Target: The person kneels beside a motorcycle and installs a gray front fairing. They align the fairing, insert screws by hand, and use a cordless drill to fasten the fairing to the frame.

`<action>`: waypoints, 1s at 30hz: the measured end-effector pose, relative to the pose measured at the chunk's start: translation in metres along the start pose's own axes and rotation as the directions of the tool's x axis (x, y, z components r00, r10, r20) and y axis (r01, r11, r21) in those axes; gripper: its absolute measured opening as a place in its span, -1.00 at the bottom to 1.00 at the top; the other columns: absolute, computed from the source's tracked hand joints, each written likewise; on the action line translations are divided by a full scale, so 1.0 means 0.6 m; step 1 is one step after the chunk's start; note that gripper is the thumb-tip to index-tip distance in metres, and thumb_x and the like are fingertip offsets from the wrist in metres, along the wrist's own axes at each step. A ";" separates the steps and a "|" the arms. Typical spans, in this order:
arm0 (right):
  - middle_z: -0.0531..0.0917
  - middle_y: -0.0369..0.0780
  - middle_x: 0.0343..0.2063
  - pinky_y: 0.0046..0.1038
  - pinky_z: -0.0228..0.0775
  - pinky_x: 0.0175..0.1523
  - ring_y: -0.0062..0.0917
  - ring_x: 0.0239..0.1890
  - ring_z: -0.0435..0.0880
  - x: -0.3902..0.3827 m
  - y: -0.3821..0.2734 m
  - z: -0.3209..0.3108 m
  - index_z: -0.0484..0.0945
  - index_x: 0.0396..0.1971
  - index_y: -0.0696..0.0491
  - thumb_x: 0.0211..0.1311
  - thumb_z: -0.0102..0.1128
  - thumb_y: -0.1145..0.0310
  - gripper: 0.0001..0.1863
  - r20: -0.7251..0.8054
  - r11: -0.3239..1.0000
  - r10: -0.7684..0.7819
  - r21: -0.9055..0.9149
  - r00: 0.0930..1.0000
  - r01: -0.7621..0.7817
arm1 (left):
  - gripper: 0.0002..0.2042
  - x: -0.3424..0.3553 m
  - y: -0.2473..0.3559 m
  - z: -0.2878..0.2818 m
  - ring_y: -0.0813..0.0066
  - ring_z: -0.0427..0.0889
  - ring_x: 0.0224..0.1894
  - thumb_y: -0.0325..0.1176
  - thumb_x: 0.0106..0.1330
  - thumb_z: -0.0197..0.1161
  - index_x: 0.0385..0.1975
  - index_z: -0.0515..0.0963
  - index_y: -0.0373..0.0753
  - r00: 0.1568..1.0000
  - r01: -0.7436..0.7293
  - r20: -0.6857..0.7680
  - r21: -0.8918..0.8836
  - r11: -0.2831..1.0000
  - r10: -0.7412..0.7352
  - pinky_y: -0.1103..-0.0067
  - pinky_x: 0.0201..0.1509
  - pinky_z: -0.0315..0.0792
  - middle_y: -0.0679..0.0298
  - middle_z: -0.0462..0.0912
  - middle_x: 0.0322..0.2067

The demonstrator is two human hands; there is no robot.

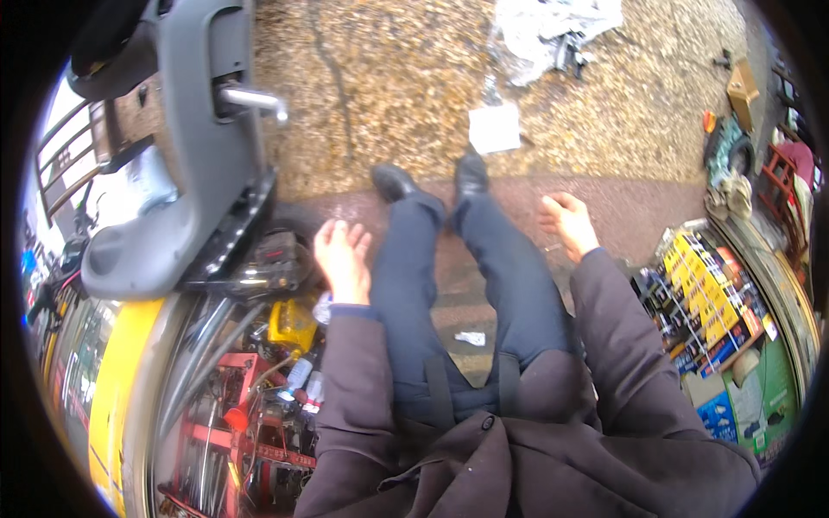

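My left hand (344, 261) hangs beside my left thigh, its fingers loosely bent and a little apart, with nothing seen in it. The grey scooter body (197, 173) is on its left, not touching it. On the other side, my right hand (570, 226) is held out from my right leg. Its fingers are half curled with gaps between them, and no object shows in them. Both hands are slightly blurred. A metal lever (253, 100) sticks out of the scooter's side.
A red metal rack (226, 436) with tools and bottles stands at lower left, near a yellow container (291, 325). Small yellow boxes (701, 281) fill a shelf at right. Ahead lie a white square (495, 128), clear plastic wrapping (531, 39) and a cardboard box (742, 91).
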State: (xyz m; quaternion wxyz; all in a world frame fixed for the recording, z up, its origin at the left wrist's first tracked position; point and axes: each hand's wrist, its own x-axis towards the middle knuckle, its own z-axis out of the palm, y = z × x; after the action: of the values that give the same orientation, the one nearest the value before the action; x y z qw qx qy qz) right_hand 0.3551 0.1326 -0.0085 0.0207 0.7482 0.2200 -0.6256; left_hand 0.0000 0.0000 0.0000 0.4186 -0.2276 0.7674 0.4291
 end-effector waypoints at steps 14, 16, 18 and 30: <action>0.67 -0.13 -0.18 -0.45 0.57 -0.09 -0.46 -0.19 0.69 0.051 -0.238 0.332 0.45 0.14 0.24 0.37 0.21 0.20 -0.50 0.321 0.938 -0.337 0.193 0.885 0.287 | -0.42 0.235 0.294 -0.028 0.00 0.49 0.15 -0.27 0.21 0.37 0.20 0.36 -0.40 0.524 -0.529 0.141 0.827 0.191 0.840 0.24 0.30 0.36 -0.16 0.44 0.12; 0.66 -0.11 -0.17 -0.48 0.58 -0.10 -0.47 -0.19 0.69 0.087 -0.259 0.390 0.44 0.14 0.26 0.38 0.20 0.19 -0.50 0.399 0.933 -0.354 0.210 0.846 0.292 | -0.33 0.285 0.336 -0.009 -0.09 0.40 0.23 -0.20 0.17 0.40 0.23 0.33 -0.38 0.388 -0.469 0.219 0.883 -0.013 0.895 0.20 0.36 0.29 -0.18 0.39 0.16; 0.66 -0.10 -0.17 -0.49 0.58 -0.10 -0.47 -0.20 0.68 0.120 -0.269 0.436 0.44 0.14 0.27 0.40 0.18 0.18 -0.49 0.466 0.936 -0.350 0.210 0.812 0.283 | -0.24 0.325 0.366 0.012 -0.13 0.33 0.28 -0.13 0.12 0.44 0.29 0.29 -0.31 0.331 -0.304 0.245 0.942 -0.143 0.911 0.17 0.36 0.28 -0.16 0.33 0.22; 0.65 -0.12 -0.14 -0.46 0.55 -0.07 -0.47 -0.16 0.64 0.292 -0.354 0.638 0.43 0.17 0.28 0.42 0.14 0.19 -0.49 0.701 0.897 -0.405 0.181 0.586 0.403 | 0.08 0.406 0.411 0.051 -0.12 0.20 0.41 -0.05 -0.07 0.48 0.49 0.00 -0.14 0.415 -0.090 0.129 0.991 -0.101 0.901 0.09 0.39 0.23 -0.11 0.18 0.36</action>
State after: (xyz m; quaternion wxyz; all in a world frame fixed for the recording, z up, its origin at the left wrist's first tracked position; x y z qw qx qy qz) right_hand -0.0539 0.2601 -0.2054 -0.0379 0.3699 0.3567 -0.8570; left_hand -0.2941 0.1585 -0.0969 -0.0570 0.3056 0.9436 -0.1140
